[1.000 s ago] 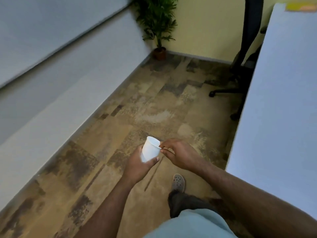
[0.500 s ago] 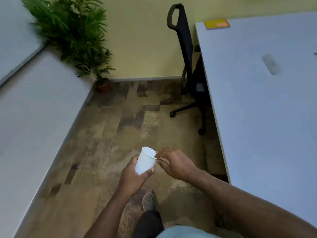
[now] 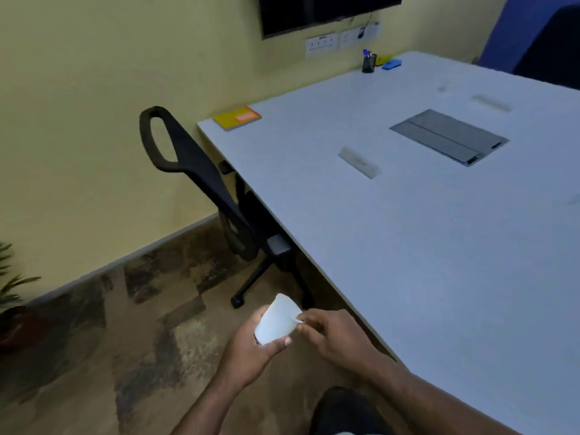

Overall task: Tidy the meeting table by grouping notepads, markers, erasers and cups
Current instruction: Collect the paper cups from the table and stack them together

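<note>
A white paper cup (image 3: 277,318) is held tilted in my left hand (image 3: 251,350), over the floor just left of the white meeting table (image 3: 423,246). My right hand (image 3: 332,335) pinches the cup's rim with its fingertips. A yellow notepad (image 3: 237,117) with an orange sticky note lies on the table's far left corner. At the far edge stand a black holder with markers (image 3: 368,62) and a blue eraser (image 3: 391,64) beside a yellow item.
A black office chair (image 3: 201,180) is pushed against the table's left side. A grey cable hatch (image 3: 448,136) is set into the tabletop. A potted plant (image 3: 9,296) stands at the left edge. Wall sockets (image 3: 321,44) and a dark screen hang on the yellow wall.
My view has swung right from the floor and plant to the meeting table. Both hands still hold the cup in the same way.
</note>
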The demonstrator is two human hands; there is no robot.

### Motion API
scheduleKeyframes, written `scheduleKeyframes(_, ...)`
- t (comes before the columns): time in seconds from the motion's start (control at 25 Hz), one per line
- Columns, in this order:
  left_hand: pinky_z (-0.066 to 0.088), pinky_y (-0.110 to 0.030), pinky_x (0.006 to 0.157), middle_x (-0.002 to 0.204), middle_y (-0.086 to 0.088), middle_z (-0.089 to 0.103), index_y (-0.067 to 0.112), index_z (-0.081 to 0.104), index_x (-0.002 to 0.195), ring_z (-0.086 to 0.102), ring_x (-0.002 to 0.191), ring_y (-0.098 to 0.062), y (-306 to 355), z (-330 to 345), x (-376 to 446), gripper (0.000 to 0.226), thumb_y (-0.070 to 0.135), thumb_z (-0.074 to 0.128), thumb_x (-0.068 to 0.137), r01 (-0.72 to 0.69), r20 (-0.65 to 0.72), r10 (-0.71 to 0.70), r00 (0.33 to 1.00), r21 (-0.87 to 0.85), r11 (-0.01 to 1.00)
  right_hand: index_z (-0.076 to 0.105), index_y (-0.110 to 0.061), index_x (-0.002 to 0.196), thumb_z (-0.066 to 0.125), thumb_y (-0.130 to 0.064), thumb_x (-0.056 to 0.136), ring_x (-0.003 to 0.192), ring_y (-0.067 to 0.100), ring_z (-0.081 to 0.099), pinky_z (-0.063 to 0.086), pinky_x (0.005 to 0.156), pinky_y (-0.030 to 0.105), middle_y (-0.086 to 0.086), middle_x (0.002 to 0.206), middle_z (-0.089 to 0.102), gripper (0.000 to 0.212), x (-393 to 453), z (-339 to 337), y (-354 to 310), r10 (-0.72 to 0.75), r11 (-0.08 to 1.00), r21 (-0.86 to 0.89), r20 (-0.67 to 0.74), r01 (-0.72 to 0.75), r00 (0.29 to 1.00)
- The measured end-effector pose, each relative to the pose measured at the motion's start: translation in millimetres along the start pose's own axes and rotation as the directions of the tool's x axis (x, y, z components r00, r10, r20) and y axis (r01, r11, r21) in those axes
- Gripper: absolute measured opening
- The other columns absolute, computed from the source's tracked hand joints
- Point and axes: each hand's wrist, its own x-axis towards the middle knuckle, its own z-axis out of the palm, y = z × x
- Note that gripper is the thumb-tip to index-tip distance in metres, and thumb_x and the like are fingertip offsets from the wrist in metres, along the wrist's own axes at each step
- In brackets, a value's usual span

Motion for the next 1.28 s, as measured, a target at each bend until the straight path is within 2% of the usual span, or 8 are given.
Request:
scheduleKeyframes(0.16,0.049,-0.016,0.072,0.107,0.043,0.058,0.076,0.045,0.105,0.057,0.097,0.013,33,-4,101,0.057,0.05,0.079,0.068,-0.123,0.164,0.115,0.98,0.035,0.992,0.065,-0.032,0.118,0.052,-0.044,0.094,0.097,-0.001,0.063,0.052,0.085,0.02,-0.016,0.111,0.07,0.03,63,-24,22,0.173,0.977,0.143,-0.126,-0.155,0.977)
scheduleKeyframes(0.28,0.046,-0.007,0.072,0.111,0.036,0.062,0.065,0.05,0.111,0.058,0.104,0.008,56,7,181,0.054,0.046,0.082,0.072,-0.148,0.226,0.138,0.964,0.028,0.989,0.067,-0.033,0.111,0.055,-0.044,0.092,0.094,-0.004,0.063,0.051,0.083,0.018,-0.017,0.108,0.07,0.025,117,-51,53,0.273,0.947,0.234,-0.223,-0.22,0.936)
scheduleKeyframes(0.48,0.05,-0.028,0.093,0.144,0.009,0.049,0.04,0.038,0.142,0.052,0.125,-0.015,95,49,305,0.074,0.049,0.076,0.079,-0.092,0.332,0.018,0.943,0.209,0.974,0.066,-0.032,0.11,0.061,-0.038,0.091,0.095,0.0,0.065,0.055,0.083,0.025,-0.012,0.109,0.071,0.021,197,-115,113,0.422,0.898,0.281,-0.337,-0.338,0.842)
scheduleKeyframes(0.64,0.028,-0.038,0.117,0.163,0.006,0.02,0.031,0.023,0.154,0.026,0.148,-0.018,115,76,386,0.081,0.052,0.065,0.088,-0.211,0.464,-0.055,0.884,0.502,0.838,0.068,-0.024,0.11,0.064,-0.032,0.089,0.094,0.02,0.068,0.053,0.079,0.031,0.001,0.11,0.071,0.023,246,-168,167,0.526,0.838,0.173,-0.509,-0.517,0.681)
scheduleKeyframes(0.84,0.024,-0.048,0.119,0.165,-0.001,-0.014,0.031,0.009,0.157,-0.002,0.153,-0.027,101,104,445,0.087,0.051,0.06,0.09,-0.392,0.608,-0.237,0.758,0.715,0.58,0.065,-0.021,0.116,0.058,-0.03,0.091,0.108,0.025,0.062,0.049,0.083,0.035,0.002,0.123,0.065,0.027,305,-217,233,0.602,0.728,0.127,-0.589,-0.674,0.54)
scheduleKeyframes(0.96,0.023,-0.048,0.119,0.164,-0.003,-0.019,0.031,0.006,0.157,-0.004,0.152,-0.031,93,116,467,0.09,0.054,0.059,0.089,-0.427,0.605,-0.261,0.752,0.75,0.505,0.063,-0.023,0.116,0.055,-0.03,0.093,0.109,0.026,0.059,0.049,0.082,0.036,0.003,0.121,0.063,0.026,329,-240,265,0.63,0.668,0.127,-0.62,-0.733,0.467)
scheduleKeyframes(1.12,0.02,-0.051,0.118,0.164,-0.003,-0.02,0.03,0.005,0.157,-0.002,0.151,-0.035,81,120,483,0.09,0.058,0.056,0.088,-0.464,0.605,-0.218,0.766,0.755,0.464,0.063,-0.024,0.118,0.052,-0.032,0.094,0.107,0.028,0.059,0.048,0.08,0.036,0.004,0.119,0.063,0.028,345,-252,288,0.655,0.601,0.077,-0.617,-0.795,0.436)
scheduleKeyframes(1.28,0.027,-0.055,0.116,0.164,-0.003,-0.019,0.03,0.007,0.157,0.001,0.151,-0.038,77,119,493,0.088,0.059,0.055,0.088,-0.516,0.638,-0.222,0.737,0.744,0.425,0.047,-0.029,0.136,0.057,-0.038,0.091,0.112,0.028,0.058,0.048,0.084,0.038,0.003,0.131,0.057,0.048,345,-241,283,0.674,0.565,0.083,-0.62,-0.821,0.401)
